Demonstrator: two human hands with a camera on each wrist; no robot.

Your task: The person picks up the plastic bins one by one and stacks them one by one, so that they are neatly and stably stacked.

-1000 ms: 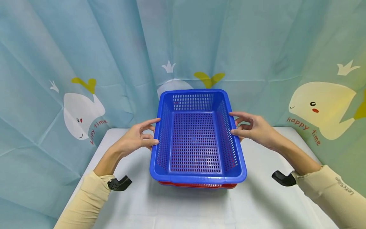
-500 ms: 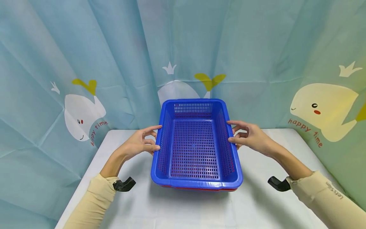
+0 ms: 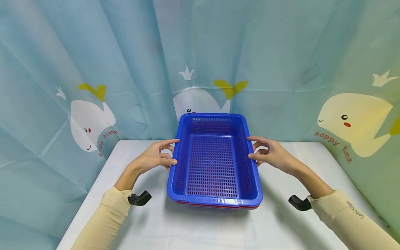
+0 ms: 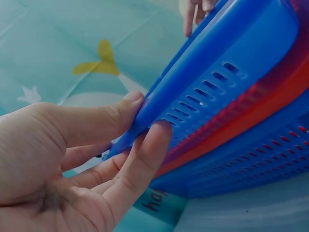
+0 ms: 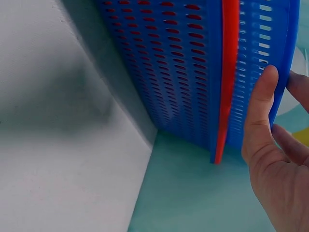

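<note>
Teal whale-print curtain backdrop (image 3: 93, 69) is hanging behind and around a white rectangular table (image 3: 140, 225). On the table, a blue perforated plastic basket (image 3: 212, 170) is sitting nested on top of a red plastic basket (image 3: 215, 206); only a thin red rim is showing under the blue one in the head view. The wrist views are showing that red rim sandwiched between the top blue basket and what looks like another blue basket wall (image 5: 174, 72) lower down; can't tell more than that. Compared with a second ago, the blue basket is sitting lower and flatter: its far end was tipped up with a clear red strip exposed at the near edge, and now it's nearly seated, red edge almost hidden. I'd read that as the stack being pressed down into the nest, close to settled. Left hand (image 3: 154, 158) is pinching the left long rim, thumb on top and fingers curled under the lip, partly open grip. Right hand (image 3: 270, 154) is doing the same on the right long rim, thumb pad flat against the outer wall in the wrist view. Both hands are keeping hold at mid-length of the basket. Cream sleeves (image 3: 103, 222) and black wrist mounts (image 3: 139, 198) are also in shot.
</note>
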